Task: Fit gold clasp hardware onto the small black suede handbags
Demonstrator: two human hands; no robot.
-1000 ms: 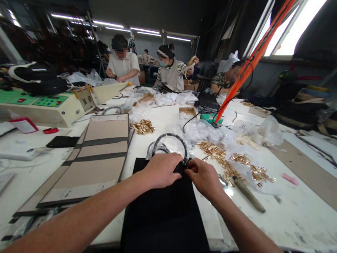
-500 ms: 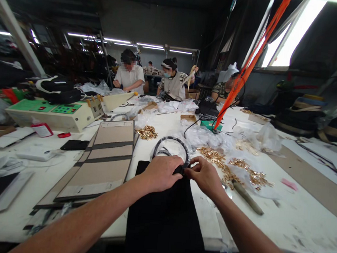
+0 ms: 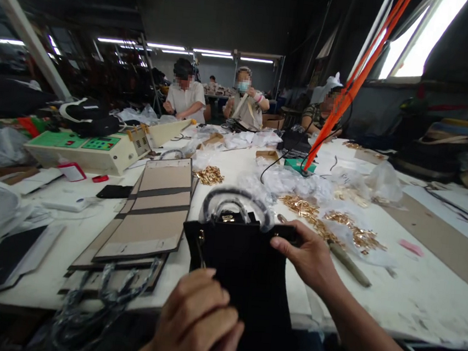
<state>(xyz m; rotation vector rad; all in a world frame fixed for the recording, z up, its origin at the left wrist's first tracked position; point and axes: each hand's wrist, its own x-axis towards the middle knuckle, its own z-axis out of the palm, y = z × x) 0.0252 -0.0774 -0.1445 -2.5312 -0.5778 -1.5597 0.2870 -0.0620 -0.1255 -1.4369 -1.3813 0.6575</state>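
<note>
A black bag panel point(image 3: 241, 275) stands upright in front of me, its top edge facing up. A plastic-wrapped handle point(image 3: 238, 193) arches above that edge, with a smaller wrapped loop inside it. My right hand point(image 3: 307, 254) pinches the panel's upper right corner, thumb on the near face beside a small gold stud point(image 3: 276, 236). My left hand point(image 3: 201, 318) is closed low before the panel's left side. Just above its fingers, a thin metal piece point(image 3: 202, 255) runs up towards another gold stud point(image 3: 201, 235); whether the fingers hold it is unclear.
Stacked beige-and-black panels point(image 3: 147, 217) lie at left, with wrapped handles point(image 3: 107, 290) hanging over the edge. Gold fasteners point(image 3: 303, 207) are piled at right near a rod-like tool point(image 3: 349, 264). A green-topped machine point(image 3: 83, 150) stands back left. An orange strap point(image 3: 350, 87) hangs down; co-workers sit opposite.
My left hand has left the panel's top edge and come down towards me. My right hand has moved right to the corner. The panel's top now shows wider, with both studs visible.
</note>
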